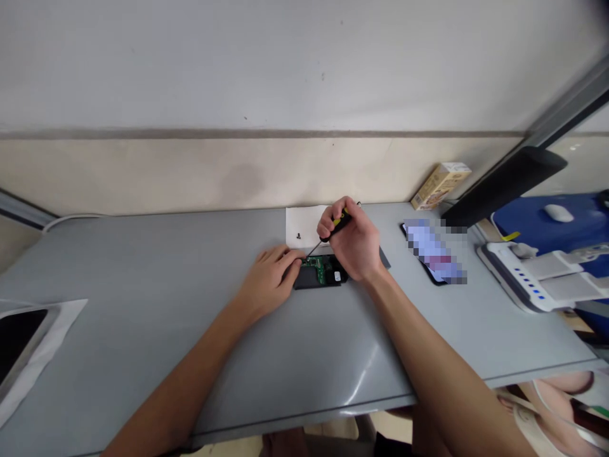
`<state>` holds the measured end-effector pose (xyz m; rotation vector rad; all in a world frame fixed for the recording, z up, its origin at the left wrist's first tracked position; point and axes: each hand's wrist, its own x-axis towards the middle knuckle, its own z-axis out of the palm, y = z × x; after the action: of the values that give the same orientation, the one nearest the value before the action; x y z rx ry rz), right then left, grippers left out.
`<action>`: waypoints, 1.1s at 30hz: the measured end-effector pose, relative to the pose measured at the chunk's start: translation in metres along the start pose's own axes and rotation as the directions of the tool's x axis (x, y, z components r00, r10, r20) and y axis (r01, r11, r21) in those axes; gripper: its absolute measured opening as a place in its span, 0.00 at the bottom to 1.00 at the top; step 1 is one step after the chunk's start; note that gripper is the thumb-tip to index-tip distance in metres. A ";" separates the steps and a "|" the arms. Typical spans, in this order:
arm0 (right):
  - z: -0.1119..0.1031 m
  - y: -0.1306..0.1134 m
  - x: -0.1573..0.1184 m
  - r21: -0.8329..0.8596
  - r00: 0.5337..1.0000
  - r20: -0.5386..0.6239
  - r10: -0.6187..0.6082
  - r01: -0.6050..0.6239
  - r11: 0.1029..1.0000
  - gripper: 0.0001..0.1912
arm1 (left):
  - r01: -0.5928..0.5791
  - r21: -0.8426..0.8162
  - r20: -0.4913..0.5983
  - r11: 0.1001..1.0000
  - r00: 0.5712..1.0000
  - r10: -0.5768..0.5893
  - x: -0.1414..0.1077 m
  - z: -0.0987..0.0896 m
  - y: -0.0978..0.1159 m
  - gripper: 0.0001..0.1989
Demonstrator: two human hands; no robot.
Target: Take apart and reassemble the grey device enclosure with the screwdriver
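Note:
A black device casing [305, 277] with a green circuit board [320, 268] lies open on the grey table. My right hand [354, 244] is closed round the black and yellow handle of a screwdriver [341, 221], whose thin shaft slants down to the left. Its tip meets the upper left part of the board. At the casing's left end, my left hand [272, 279] has its fingertips pressed on the edge, close to the screwdriver tip. Just behind, a white sheet of paper [307, 219] carries a few small dark screws [299, 236]. A dark flat piece [384, 258] shows partly behind my right wrist.
To the right lie a phone [431, 254], an upright carton [440, 185] and a black column [509, 187]. A white multi-port charger [533, 279] stands farther right, near a mouse [558, 213] on a blue mat. A dark-screened device [21, 339] rests at the left edge. Wall behind.

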<state>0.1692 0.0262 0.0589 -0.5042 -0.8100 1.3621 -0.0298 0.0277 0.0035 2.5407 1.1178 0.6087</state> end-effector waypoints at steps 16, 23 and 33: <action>0.002 -0.002 -0.002 -0.018 1.000 -0.003 -0.006 0.006 1.000 0.18 | 0.050 -0.111 -0.011 0.993 0.999 -0.051 0.005 -0.003 -0.001 0.11; 0.001 0.001 0.000 0.000 0.999 0.034 -0.017 0.017 1.000 0.16 | 0.054 -0.089 -0.007 0.995 0.998 -0.055 0.004 -0.003 -0.002 0.09; -0.004 0.007 0.002 -0.268 0.995 0.088 -0.043 0.065 0.961 0.19 | 0.054 -0.032 0.016 0.998 0.998 -0.054 0.005 -0.003 0.003 0.09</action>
<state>0.1676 0.0301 0.0523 -0.6376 -1.0777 1.2340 -0.0262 0.0298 0.0082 2.4755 1.1583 0.5885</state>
